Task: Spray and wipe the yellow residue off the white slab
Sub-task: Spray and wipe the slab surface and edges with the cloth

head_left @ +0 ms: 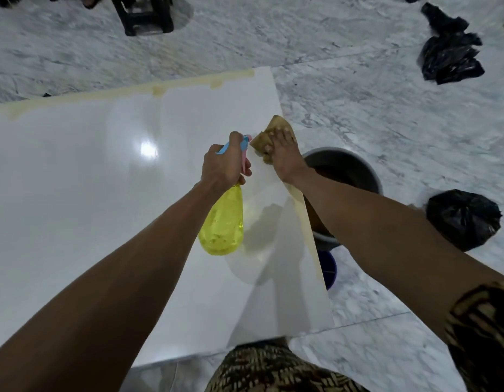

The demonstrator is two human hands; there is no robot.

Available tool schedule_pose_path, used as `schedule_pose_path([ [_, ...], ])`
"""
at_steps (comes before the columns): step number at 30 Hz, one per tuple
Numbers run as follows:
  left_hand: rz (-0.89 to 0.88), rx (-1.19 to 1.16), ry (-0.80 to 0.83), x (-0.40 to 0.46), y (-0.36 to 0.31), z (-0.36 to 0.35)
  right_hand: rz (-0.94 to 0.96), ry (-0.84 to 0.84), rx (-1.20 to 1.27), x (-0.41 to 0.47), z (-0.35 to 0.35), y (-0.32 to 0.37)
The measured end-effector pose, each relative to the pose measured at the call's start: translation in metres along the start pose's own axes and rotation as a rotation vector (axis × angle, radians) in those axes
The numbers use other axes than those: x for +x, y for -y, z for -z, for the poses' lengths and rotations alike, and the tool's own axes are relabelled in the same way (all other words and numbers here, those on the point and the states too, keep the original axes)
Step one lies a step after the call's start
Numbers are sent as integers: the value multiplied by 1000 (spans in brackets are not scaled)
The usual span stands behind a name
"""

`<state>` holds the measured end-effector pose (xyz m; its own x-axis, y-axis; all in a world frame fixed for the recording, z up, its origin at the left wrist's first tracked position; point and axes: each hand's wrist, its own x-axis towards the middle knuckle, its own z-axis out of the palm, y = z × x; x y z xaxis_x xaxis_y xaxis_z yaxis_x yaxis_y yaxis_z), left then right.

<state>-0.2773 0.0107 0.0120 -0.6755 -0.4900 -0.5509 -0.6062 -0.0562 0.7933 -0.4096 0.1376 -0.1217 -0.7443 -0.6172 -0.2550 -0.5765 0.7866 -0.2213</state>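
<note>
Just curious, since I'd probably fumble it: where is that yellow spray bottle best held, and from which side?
By the narrow neck under the pink and blue trigger head, from behind, as the left hand has the spray bottle. The neck fits a curled grip, a finger reaches the trigger, and the nozzle points away toward the slab.

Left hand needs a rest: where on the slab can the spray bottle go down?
The white slab lies bare left of the yellow spray bottle, up to the yellow residue strip. The right edge is crowded: right hand pressing the brown cloth, grey bucket just beyond.
</note>
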Motion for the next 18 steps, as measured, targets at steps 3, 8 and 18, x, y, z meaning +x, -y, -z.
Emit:
schedule_pose_path([
  [3,15,-14,9,-37,21,-5,-8,31,4,-54,-9,6],
  [8,-13,-1,20,-105,63,-16,-23,26,39,-138,-34,11],
  [18,36,-8,23,-207,132,-34,-37,5,128,-257,-77,14],
])
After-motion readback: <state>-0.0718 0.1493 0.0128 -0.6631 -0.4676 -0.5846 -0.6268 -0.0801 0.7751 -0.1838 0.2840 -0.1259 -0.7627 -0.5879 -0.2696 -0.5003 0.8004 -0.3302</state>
